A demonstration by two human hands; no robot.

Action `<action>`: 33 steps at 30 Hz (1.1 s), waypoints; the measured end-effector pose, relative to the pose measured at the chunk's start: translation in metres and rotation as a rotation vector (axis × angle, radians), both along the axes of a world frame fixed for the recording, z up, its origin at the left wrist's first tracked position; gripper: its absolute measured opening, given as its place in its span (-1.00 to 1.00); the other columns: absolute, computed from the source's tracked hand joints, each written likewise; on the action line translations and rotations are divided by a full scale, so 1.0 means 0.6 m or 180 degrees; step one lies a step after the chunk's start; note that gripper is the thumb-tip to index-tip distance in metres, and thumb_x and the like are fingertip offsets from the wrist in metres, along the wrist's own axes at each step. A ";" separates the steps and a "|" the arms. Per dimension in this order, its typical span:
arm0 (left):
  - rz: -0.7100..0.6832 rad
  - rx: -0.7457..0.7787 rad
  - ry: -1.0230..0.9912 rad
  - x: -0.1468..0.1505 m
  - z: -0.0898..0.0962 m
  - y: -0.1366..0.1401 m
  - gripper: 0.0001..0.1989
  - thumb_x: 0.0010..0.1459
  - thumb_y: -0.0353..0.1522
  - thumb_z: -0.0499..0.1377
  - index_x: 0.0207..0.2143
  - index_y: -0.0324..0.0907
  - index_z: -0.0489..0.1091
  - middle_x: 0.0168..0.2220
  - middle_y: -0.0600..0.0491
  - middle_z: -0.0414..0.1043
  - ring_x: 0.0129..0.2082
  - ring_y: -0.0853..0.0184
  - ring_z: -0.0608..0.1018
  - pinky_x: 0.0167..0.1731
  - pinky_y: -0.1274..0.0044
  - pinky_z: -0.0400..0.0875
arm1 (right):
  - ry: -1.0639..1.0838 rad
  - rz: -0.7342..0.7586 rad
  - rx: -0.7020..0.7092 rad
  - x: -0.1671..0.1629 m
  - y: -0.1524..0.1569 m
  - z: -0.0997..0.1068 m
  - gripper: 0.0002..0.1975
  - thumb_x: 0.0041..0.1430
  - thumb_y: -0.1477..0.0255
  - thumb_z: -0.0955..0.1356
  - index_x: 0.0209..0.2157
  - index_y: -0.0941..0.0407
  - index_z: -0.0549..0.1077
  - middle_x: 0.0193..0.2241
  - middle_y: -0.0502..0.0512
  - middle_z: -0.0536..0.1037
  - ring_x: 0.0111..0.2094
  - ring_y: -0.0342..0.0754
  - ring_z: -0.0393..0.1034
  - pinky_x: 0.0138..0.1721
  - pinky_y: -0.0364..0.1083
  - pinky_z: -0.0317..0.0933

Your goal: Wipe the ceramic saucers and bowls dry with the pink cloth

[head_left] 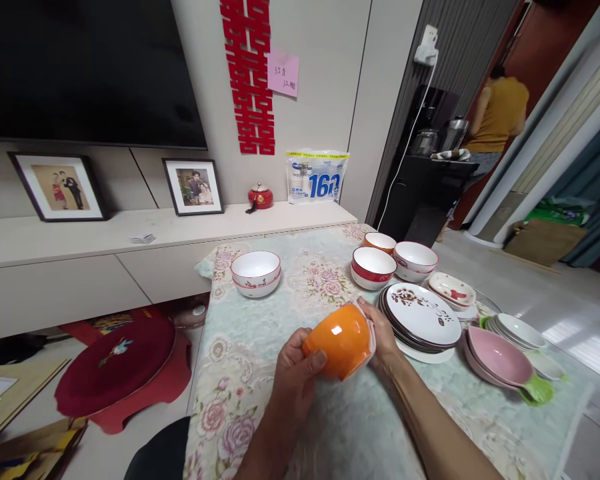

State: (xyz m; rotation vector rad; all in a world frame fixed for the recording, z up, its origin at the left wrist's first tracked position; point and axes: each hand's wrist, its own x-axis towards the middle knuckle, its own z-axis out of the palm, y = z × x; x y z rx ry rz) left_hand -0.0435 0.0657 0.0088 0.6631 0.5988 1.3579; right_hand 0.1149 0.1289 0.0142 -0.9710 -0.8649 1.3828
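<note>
An orange bowl [341,339], tipped on its side, is held above the flowered tablecloth between both hands. My left hand [300,360] grips its base end, thumb laid across the glossy outside. At the rim, my right hand [375,330] presses a pale cloth [371,333] against the bowl; part of that cloth is hidden behind the bowl and fingers. Just right of the hands lies a stack of dark-edged plates [423,313] with a brown flower pattern. Beyond them stand a red-banded bowl [374,267] and two stacked white bowls [415,260].
Two stacked white bowls [256,273] stand at the table's far left. Pink leaf-handled bowls [500,357] and rectangular dishes [453,291] line the right side. A red stool [125,367] is beside the table. Behind runs a low cabinet [180,233]; a person [500,110] stands far right.
</note>
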 end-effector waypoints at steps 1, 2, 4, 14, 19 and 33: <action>-0.0009 -0.0024 -0.0105 0.000 0.003 0.000 -0.61 -0.22 -0.23 0.44 -0.44 -0.19 0.34 -0.45 0.11 0.36 -0.43 0.38 0.39 -0.35 0.54 0.31 | 0.0146 0.0011 -0.0138 -0.003 0.000 -0.002 -0.64 0.01 0.08 0.42 -0.51 0.10 0.41 -0.59 0.03 0.52 -0.56 -0.03 0.40 -0.52 -0.10 0.27; -0.0041 -0.0021 -0.0151 0.000 0.005 0.000 -0.61 -0.22 -0.22 0.44 -0.42 -0.19 0.36 -0.43 0.09 0.39 -0.41 0.36 0.41 -0.32 0.52 0.33 | 0.0272 0.0035 -0.0277 -0.006 -0.001 -0.002 -0.65 0.02 0.09 0.42 -0.52 0.09 0.40 -0.62 0.01 0.50 -0.58 -0.05 0.38 -0.54 -0.11 0.27; -0.0190 0.0070 -0.0094 -0.002 0.009 0.000 -0.60 -0.19 -0.19 0.43 -0.37 -0.19 0.40 -0.40 0.06 0.42 -0.39 0.34 0.43 -0.30 0.51 0.34 | 0.0448 0.0053 -0.0465 -0.006 -0.004 0.003 -0.65 0.02 0.10 0.42 -0.53 0.10 0.38 -0.65 -0.01 0.46 -0.61 -0.08 0.35 -0.55 -0.13 0.26; -0.0312 0.0302 0.0852 -0.011 -0.009 0.004 -0.59 -0.15 -0.15 0.40 -0.52 -0.18 0.26 -0.56 0.19 0.15 -0.56 0.47 0.19 -0.54 0.60 0.07 | -0.1067 0.0160 0.0670 0.031 -0.007 0.010 -0.57 0.13 0.10 0.39 -0.60 0.12 0.32 -0.66 -0.07 0.31 -0.60 -0.16 0.16 -0.57 -0.16 0.04; 0.0236 0.0691 0.1611 -0.004 -0.015 0.008 -0.70 -0.10 -0.21 0.37 -0.54 -0.18 0.34 -0.55 0.15 0.21 -0.53 0.40 0.25 -0.50 0.56 0.14 | -0.2510 -0.0132 0.2195 -0.007 -0.037 0.028 -0.71 0.34 0.31 0.22 -0.28 0.10 0.52 -0.29 0.13 0.57 -0.19 0.04 0.44 -0.11 0.01 0.26; 0.0087 0.0233 0.0721 0.001 -0.007 0.000 -0.66 -0.09 -0.23 0.37 -0.53 -0.18 0.27 -0.57 0.20 0.15 -0.55 0.45 0.20 -0.50 0.58 0.10 | -0.1771 -0.0414 0.0766 0.005 -0.007 0.003 -0.51 0.33 0.14 0.16 -0.18 0.17 0.58 -0.29 0.20 0.61 -0.26 0.09 0.46 -0.12 0.08 0.31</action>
